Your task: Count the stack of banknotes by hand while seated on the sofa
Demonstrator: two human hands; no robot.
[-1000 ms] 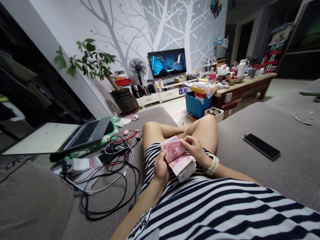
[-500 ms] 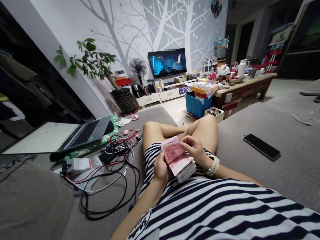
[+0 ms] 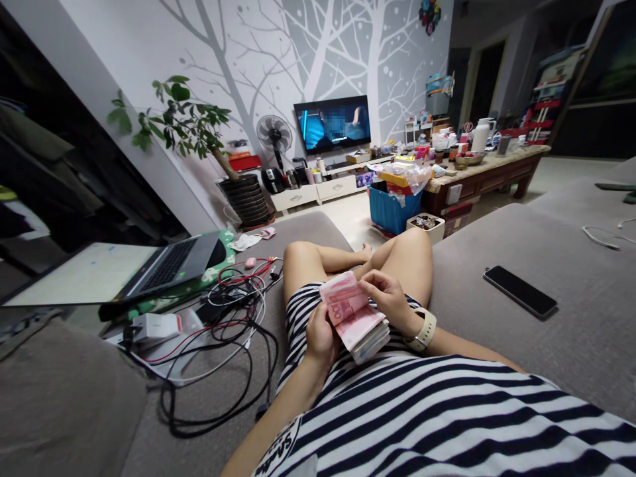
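1. A thick, rectangular stack of pink-red 100-yuan banknotes point(image 3: 354, 313) sits at lower centre of the frame, tilted, with its top notes fanned slightly and a "100" showing on the uppermost note.
2. The person's left hand point(image 3: 320, 336) is clamped around the lower left side of the stack, with the fingers beneath it and the thumb along its edge.
3. The right hand point(image 3: 388, 298) lies just to the right of the stack, its fingers bent and touching the upper edge of the top notes. Whether the thumb pinches a note is hidden.
4. A cream-white watch strap point(image 3: 424, 329) circles the right wrist.
5. The stack is held above the person's lap, over a black-and-white striped shirt point(image 3: 422, 417), with bare knees point(image 3: 410, 255) beyond it.
6. A black smartphone point(image 3: 520, 291) lies face up on the grey fabric sofa point(image 3: 517, 245) at right, well apart from the hands.
7. At left, a tangle of black, white and red cables point(image 3: 223, 351) lies beside an open silver laptop point(image 3: 163, 271).
8. Upper centre, a bright blue plastic crate point(image 3: 392, 211) stands on the floor before a wall-mounted television point(image 3: 332, 124). A long wooden table point(image 3: 481, 173) carrying a white jug point(image 3: 481, 136) stands at upper right.
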